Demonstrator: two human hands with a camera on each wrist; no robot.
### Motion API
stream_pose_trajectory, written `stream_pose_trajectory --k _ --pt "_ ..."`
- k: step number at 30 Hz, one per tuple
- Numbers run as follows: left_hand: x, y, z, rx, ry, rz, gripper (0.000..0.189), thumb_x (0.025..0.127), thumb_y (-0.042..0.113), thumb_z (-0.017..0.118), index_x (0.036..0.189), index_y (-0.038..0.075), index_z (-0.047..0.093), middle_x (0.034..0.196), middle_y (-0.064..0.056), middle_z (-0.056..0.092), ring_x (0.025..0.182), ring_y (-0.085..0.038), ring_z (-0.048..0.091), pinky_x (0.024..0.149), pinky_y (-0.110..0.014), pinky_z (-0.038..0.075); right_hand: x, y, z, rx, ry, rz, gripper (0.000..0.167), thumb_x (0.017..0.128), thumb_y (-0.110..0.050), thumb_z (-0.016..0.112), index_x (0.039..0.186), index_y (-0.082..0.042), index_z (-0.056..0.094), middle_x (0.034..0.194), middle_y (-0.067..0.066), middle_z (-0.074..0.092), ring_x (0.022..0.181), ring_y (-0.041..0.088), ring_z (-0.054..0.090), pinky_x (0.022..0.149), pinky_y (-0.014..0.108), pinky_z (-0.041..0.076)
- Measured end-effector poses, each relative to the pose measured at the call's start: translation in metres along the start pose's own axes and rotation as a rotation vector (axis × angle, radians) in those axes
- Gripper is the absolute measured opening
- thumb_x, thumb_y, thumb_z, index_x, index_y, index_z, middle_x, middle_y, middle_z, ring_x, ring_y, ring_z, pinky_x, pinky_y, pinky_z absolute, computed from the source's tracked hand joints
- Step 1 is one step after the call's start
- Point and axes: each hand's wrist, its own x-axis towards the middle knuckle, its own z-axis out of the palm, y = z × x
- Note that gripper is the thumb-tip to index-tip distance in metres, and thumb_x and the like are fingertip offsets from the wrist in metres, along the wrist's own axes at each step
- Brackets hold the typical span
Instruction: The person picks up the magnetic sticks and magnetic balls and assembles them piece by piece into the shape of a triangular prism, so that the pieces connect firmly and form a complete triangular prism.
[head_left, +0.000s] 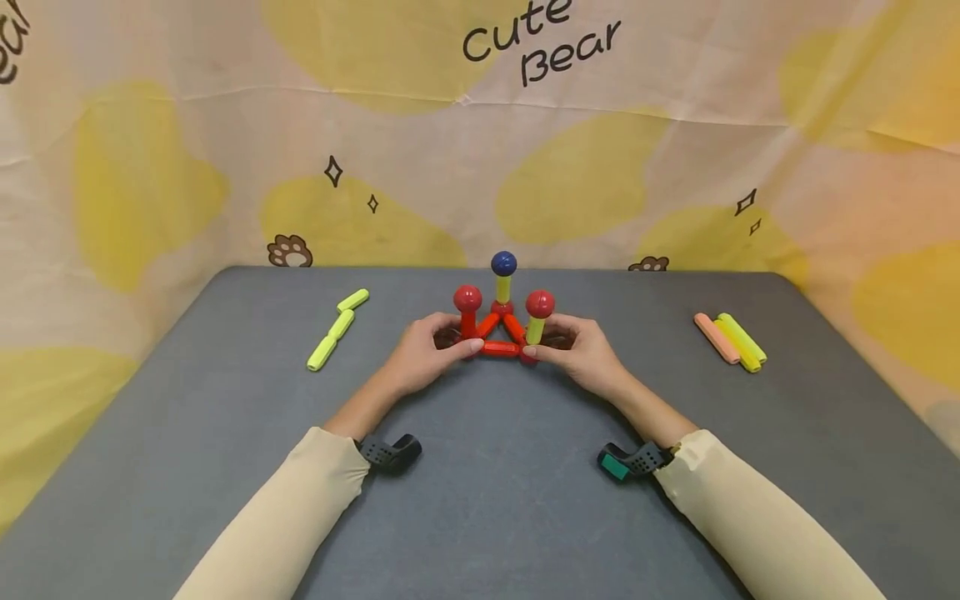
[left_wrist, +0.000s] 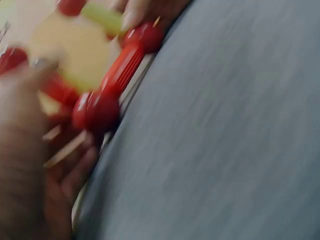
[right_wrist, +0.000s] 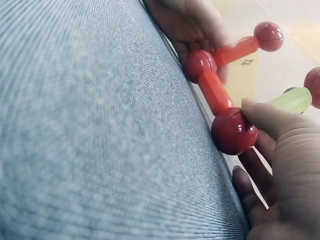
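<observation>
A building toy of rods and balls stands on the table, its triangular base made of red rods (head_left: 500,349) joined by red balls (right_wrist: 234,131). From the corners rise a red rod (head_left: 468,323) and two yellow-green rods (head_left: 535,331). Red balls (head_left: 540,303) top the two front uprights; a blue ball (head_left: 504,263) tops the back one. My left hand (head_left: 420,358) pinches the front left corner between thumb and fingers. At the front right corner, my right hand (head_left: 592,354) pinches the ball, thumb in front. The left wrist view is blurred.
Several yellow-green rods (head_left: 322,352) lie in a broken line on the left of the grey table (head_left: 495,500). On the right, a pink rod (head_left: 716,338) lies beside yellow rods (head_left: 742,342). A printed cloth (head_left: 420,150) hangs behind the table's far edge.
</observation>
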Motion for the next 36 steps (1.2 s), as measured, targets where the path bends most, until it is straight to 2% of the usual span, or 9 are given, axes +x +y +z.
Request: stream_pose_trajectory --k 3,6,8,11,15,20,23,31,36 --pt "0.004 -0.006 -0.015 -0.017 0.062 0.135 0.033 0.100 0.024 0.062 0.122 0.000 0.068 0.113 -0.016 0.071 0.101 -0.027 0.067 0.091 -0.043 0.056 -0.002 0.000 -0.002 -0.010 0.005 0.012 0.028 0.085 -0.014 0.081 0.112 -0.007 0.073 0.105 0.012 0.074 0.090 0.023 0.070 0.077 0.024 0.056" --pt "0.007 -0.015 -0.035 0.128 0.270 0.218 0.023 0.099 0.016 0.060 0.112 0.001 0.072 0.107 -0.017 0.071 0.099 -0.030 0.066 0.087 -0.046 0.055 -0.003 0.000 -0.003 -0.017 0.007 0.014 0.027 0.085 -0.013 0.081 0.110 -0.008 0.073 0.103 0.012 0.074 0.088 0.023 0.070 0.076 0.024 0.056" --pt "0.006 -0.024 -0.047 0.280 0.429 0.141 0.021 0.098 0.015 0.063 0.112 0.003 0.073 0.110 -0.017 0.069 0.103 -0.033 0.064 0.089 -0.049 0.053 -0.003 0.000 -0.002 -0.019 0.000 0.016 0.026 0.086 -0.014 0.081 0.109 -0.008 0.073 0.102 0.012 0.074 0.087 0.022 0.069 0.076 0.025 0.056" --pt "0.003 -0.037 -0.060 0.431 0.541 -0.078 0.027 0.097 0.015 0.064 0.122 0.005 0.069 0.124 -0.019 0.063 0.115 -0.038 0.057 0.096 -0.053 0.047 -0.003 0.002 0.000 -0.023 -0.017 0.015 0.025 0.086 -0.015 0.081 0.109 -0.008 0.073 0.101 0.012 0.073 0.085 0.021 0.067 0.076 0.025 0.056" --pt "0.000 -0.047 -0.068 0.488 0.501 -0.267 0.045 0.099 0.018 0.062 0.141 0.004 0.056 0.141 -0.023 0.051 0.129 -0.043 0.045 0.105 -0.056 0.039 -0.003 0.003 0.001 -0.029 -0.017 0.014 0.024 0.087 -0.015 0.080 0.109 -0.008 0.073 0.100 0.011 0.073 0.083 0.022 0.066 0.074 0.026 0.055" --pt "-0.002 -0.049 -0.071 0.601 0.364 -0.344 0.048 0.102 0.024 0.056 0.143 -0.002 0.052 0.140 -0.028 0.053 0.130 -0.047 0.046 0.107 -0.059 0.038 -0.003 0.003 0.000 -0.026 -0.015 0.012 0.023 0.087 -0.016 0.080 0.108 -0.009 0.073 0.098 0.010 0.073 0.083 0.022 0.067 0.076 0.026 0.055" --pt "-0.003 -0.050 -0.072 0.630 0.334 -0.336 0.040 0.103 0.022 0.055 0.136 0.000 0.059 0.133 -0.026 0.059 0.123 -0.047 0.052 0.102 -0.059 0.040 -0.002 0.004 0.001 -0.022 -0.024 0.005 0.024 0.087 -0.017 0.080 0.108 -0.009 0.073 0.096 0.010 0.073 0.082 0.020 0.066 0.076 0.025 0.055" --pt "-0.002 -0.051 -0.071 0.556 0.368 -0.227 0.026 0.101 0.023 0.062 0.122 0.010 0.071 0.118 -0.016 0.069 0.110 -0.039 0.064 0.091 -0.057 0.049 -0.002 0.003 0.001 -0.019 -0.027 -0.009 0.023 0.087 -0.017 0.080 0.108 -0.009 0.073 0.094 0.010 0.073 0.080 0.021 0.066 0.074 0.026 0.054" --pt "0.000 -0.051 -0.073 0.585 0.290 -0.213 0.032 0.100 0.023 0.064 0.129 0.010 0.068 0.124 -0.018 0.068 0.113 -0.041 0.062 0.090 -0.059 0.049 0.000 0.002 0.000 -0.030 -0.022 -0.001 0.024 0.088 -0.018 0.079 0.110 -0.010 0.073 0.096 0.009 0.074 0.083 0.020 0.067 0.076 0.026 0.055"
